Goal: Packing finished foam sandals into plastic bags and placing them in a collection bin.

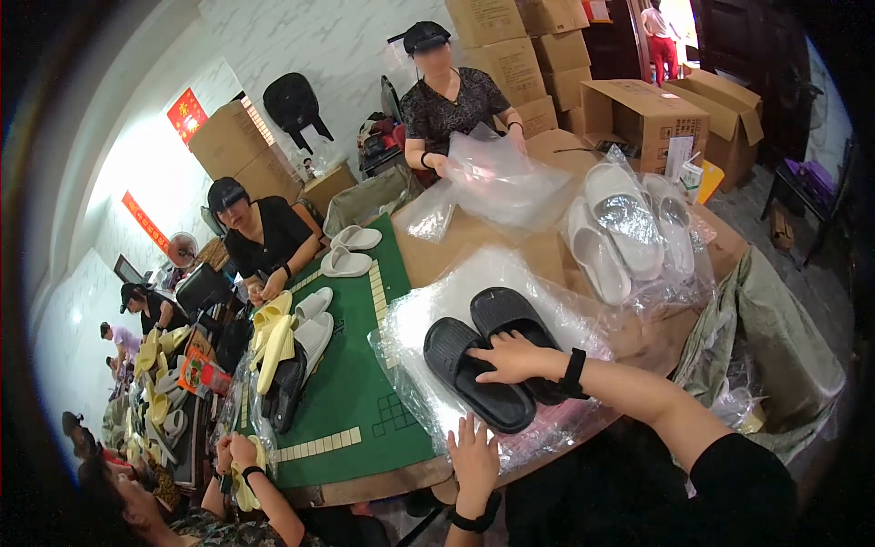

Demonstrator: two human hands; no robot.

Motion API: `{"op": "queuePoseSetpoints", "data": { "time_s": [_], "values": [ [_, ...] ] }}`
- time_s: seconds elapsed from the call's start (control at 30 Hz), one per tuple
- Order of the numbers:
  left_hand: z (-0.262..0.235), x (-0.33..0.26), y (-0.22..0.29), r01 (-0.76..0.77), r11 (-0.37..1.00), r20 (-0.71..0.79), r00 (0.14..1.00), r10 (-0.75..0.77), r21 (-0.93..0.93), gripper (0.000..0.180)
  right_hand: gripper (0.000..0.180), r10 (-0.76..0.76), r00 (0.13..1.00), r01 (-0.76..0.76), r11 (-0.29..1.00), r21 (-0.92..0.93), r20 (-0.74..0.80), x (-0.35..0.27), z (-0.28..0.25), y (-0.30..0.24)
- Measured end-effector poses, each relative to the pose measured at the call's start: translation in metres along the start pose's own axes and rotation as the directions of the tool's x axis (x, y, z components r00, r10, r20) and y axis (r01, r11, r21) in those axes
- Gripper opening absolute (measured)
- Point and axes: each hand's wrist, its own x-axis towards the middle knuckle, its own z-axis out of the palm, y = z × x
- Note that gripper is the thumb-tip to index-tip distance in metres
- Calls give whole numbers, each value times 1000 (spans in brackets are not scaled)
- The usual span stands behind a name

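A pair of black slippers lies on a stack of clear plastic bags [410,319] at the table's near side. My right hand [515,357] rests across the pair, fingers stretched out and apart, between the left slipper [497,406] and the right slipper [506,310]. Beside the left slipper's heel, my left hand [474,456] lies with spread fingers at the edge of the plastic, holding nothing. Dark bands circle both my wrists.
Bagged white slippers [624,219] lie at the right. Yellow slippers [273,342] sit on the green mat [355,401] near co-workers. Across the table, a person handles plastic sheets [501,178]. A green sack [775,337] hangs at the right edge; cardboard boxes [647,118] stand behind.
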Motion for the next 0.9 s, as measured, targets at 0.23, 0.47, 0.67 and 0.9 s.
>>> {"op": "queuePoseSetpoints", "data": {
  "time_s": [0.23,0.47,0.67,0.9],
  "values": [
    [-1,-1,3,3,1000,-9,1000,-3,9,38,70,67,997,-68,998,7,38,7,2,5],
    [-38,10,51,18,999,-212,977,-11,27,30,67,149,988,-134,951,278,-31,-25,-26,1],
    [-43,24,114,48,587,24,999,-48,-808,41,59,-24,930,186,892,413,-366,-86,-25,-46],
    [5,23,113,403,364,491,850,192,-840,36,38,84,844,275,779,563,-529,-79,-7,-47]
  ]
}}
